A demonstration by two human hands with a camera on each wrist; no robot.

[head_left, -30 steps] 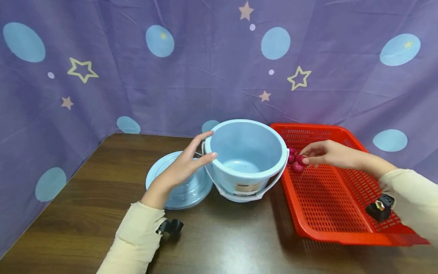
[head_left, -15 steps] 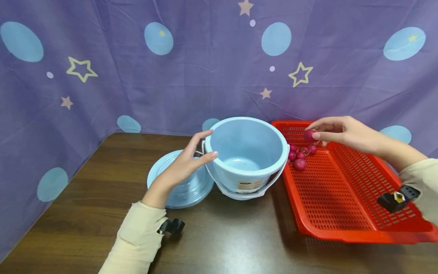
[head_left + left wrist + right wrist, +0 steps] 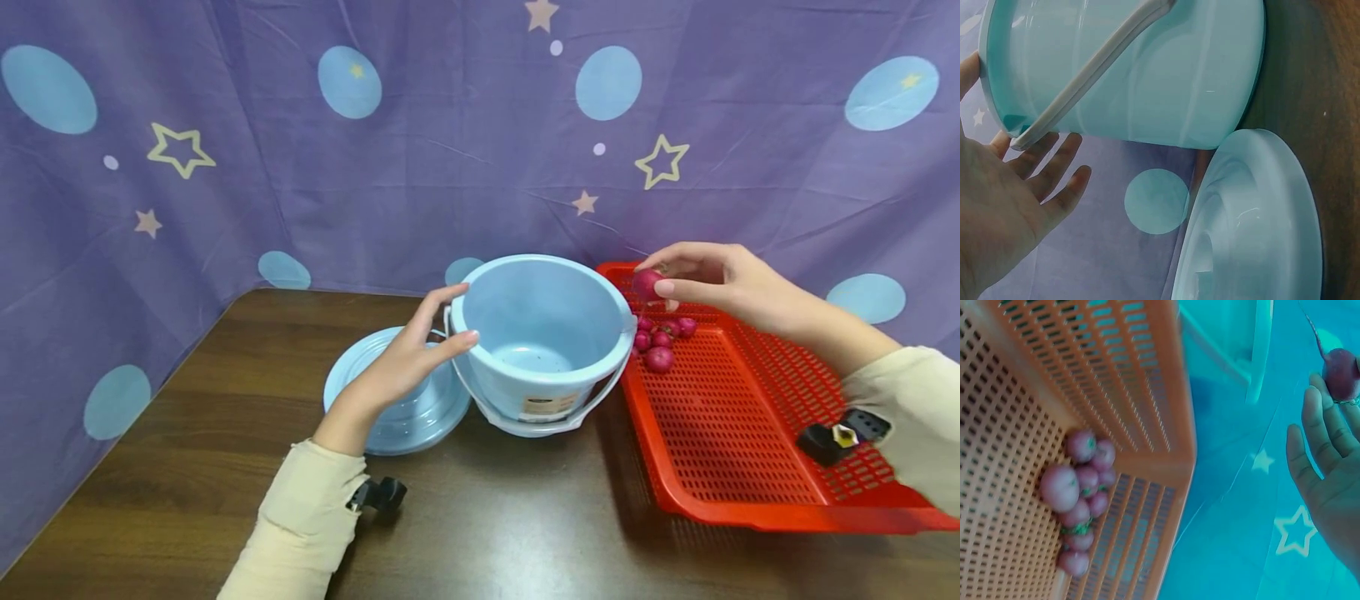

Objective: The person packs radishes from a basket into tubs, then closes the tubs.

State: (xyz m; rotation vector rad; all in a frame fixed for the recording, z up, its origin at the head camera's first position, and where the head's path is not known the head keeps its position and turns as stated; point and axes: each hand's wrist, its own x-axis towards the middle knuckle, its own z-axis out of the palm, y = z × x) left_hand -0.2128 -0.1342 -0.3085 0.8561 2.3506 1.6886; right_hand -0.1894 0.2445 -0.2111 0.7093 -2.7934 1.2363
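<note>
A round red radish (image 3: 647, 285) is pinched between the thumb and fingertips of my right hand (image 3: 723, 282), up above the far left part of the red basket (image 3: 654, 467). In the right wrist view, the held radish (image 3: 1341, 375) shows a long thin root and green stubs. Several more radishes (image 3: 660, 360) lie in the basket's far left corner. My left hand (image 3: 401, 362) touches the left rim of a light blue bucket (image 3: 495, 385), fingers spread and fairly straight. The bucket stands upright, its handle hanging at the front; only small specks show on its floor.
A light blue round lid (image 3: 408, 429) lies on the dark wooden table (image 3: 187, 467), left of the bucket and partly behind my left forearm. The basket's left side stands close to the bucket. A purple patterned cloth (image 3: 450, 167) hangs behind everything.
My right hand has lifted a radish up out of the basket, then moved left with it toward the bucket. The left hand keeps its place at the rim.
</note>
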